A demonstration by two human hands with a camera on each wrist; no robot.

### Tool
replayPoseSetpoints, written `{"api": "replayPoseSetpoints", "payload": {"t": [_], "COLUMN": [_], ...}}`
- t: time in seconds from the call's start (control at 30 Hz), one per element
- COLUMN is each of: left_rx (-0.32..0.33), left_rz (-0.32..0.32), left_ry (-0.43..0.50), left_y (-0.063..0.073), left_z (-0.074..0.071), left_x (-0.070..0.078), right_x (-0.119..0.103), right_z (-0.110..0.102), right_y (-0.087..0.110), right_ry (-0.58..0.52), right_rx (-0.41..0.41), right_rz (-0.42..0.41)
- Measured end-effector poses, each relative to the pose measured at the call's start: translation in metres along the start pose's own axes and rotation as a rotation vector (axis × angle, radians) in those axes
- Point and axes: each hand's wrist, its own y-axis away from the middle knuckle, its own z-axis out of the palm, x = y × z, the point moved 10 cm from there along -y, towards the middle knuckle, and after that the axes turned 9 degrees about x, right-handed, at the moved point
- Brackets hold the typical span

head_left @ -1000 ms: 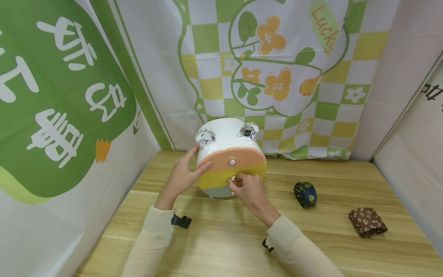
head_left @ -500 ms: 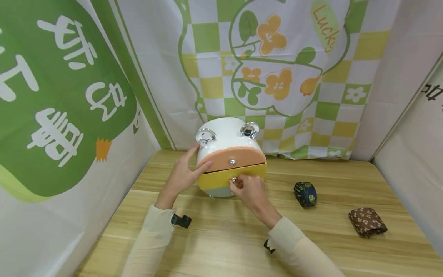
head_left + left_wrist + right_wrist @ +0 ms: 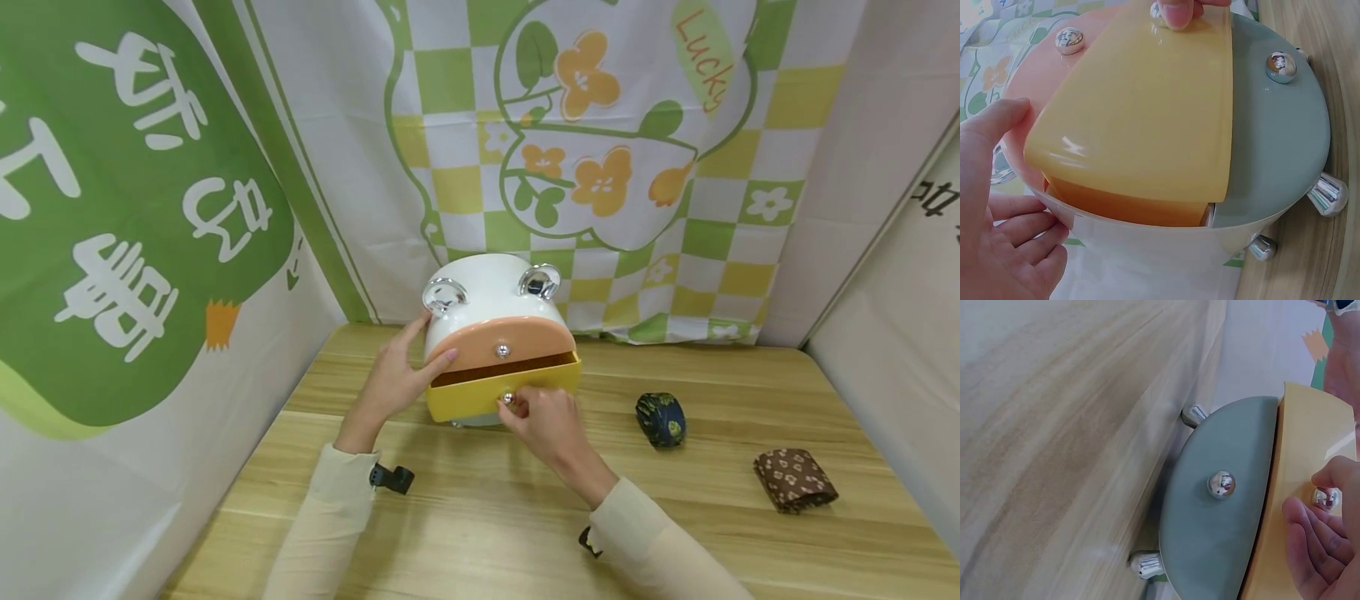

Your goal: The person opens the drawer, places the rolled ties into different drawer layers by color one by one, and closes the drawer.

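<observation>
A rounded white mini drawer cabinet (image 3: 480, 279) stands at the back of the table, with silver ear-like loops on top. Its orange top drawer (image 3: 480, 340) and grey-green bottom drawer (image 3: 1225, 450) are shut. The yellow middle drawer (image 3: 1147, 112) is pulled partly out; a gap shows above its front. My right hand (image 3: 551, 421) pinches the silver knob (image 3: 1324, 499) of the yellow drawer between thumb and fingers. My left hand (image 3: 390, 383) holds the cabinet's left side, thumb on the orange front, fingers against the white side. The drawer's inside is mostly hidden.
Right of the cabinet lie a rolled dark blue patterned cloth (image 3: 661, 420) and a folded brown flowered cloth (image 3: 795, 480) on the wooden table (image 3: 465, 533). A checkered curtain (image 3: 450, 192) hangs close behind the cabinet. Silver feet (image 3: 1329, 194) support the cabinet.
The yellow drawer was flush a second ago and has slid out toward me, with my right hand on its knob moving the same way. My left hand has stayed on the cabinet.
</observation>
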Motion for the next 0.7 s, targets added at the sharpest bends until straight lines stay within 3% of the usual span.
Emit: {"api": "replayPoseSetpoints", "payload": {"t": [0.7], "left_rx": [0.012], "left_rz": [0.005], "left_ry": [-0.005], "left_y": [0.000], "left_z": [-0.001], "left_x": [0.001], "right_x": [-0.017], "right_z": [-0.018], "right_y": [0.018], "right_ry": [0.007], "right_rx": [-0.030], "right_rz": [-0.051]}}
